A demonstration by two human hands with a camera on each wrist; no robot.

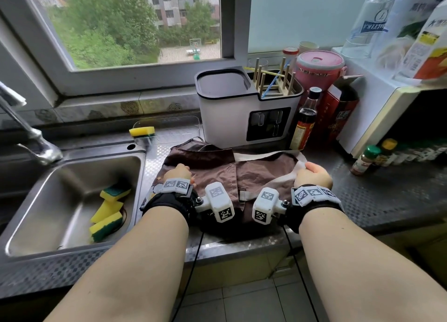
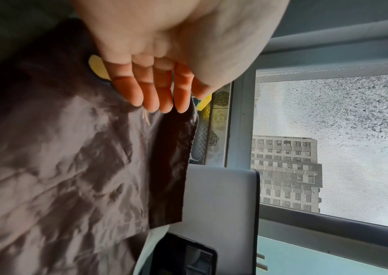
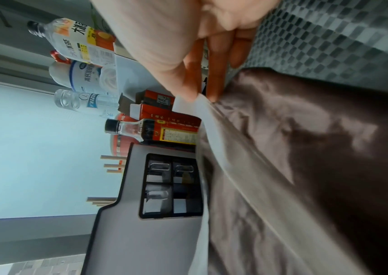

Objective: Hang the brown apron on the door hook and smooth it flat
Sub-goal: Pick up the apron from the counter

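Right now the brown apron (image 1: pixel 217 171) lies folded and wrinkled on the metal counter (image 1: pixel 377 196), just in front of the person, between the sink (image 1: pixel 72 176) at nine o'clock and the row of little spice jars (image 1: pixel 367 159) at three o'clock. Its long side runs from left to right, from nine to three. A pale strap (image 1: pixel 263 156) runs along the far edge, at twelve o'clock.

Both hands are on it, one at each end. The left hand (image 1: pixel 180 171) lies at the nine o'clock end with its fingers (image 2: pixel 155 93) nearly straight, the tips just touching the cloth; it holds nothing. The right hand (image 1: pixel 314 174) is at the three o'clock end, and its thumb and fingers (image 3: pixel 214 80) pinch the pale strap there.

So the right hand looks nearer to lifting. No door or hook shows here, so I think the apron must be picked up and carried away first. The white box (image 1: pixel 244 109) and dark bottle (image 1: pixel 306 121) stand close behind, at twelve and one o'clock, and could be knocked.
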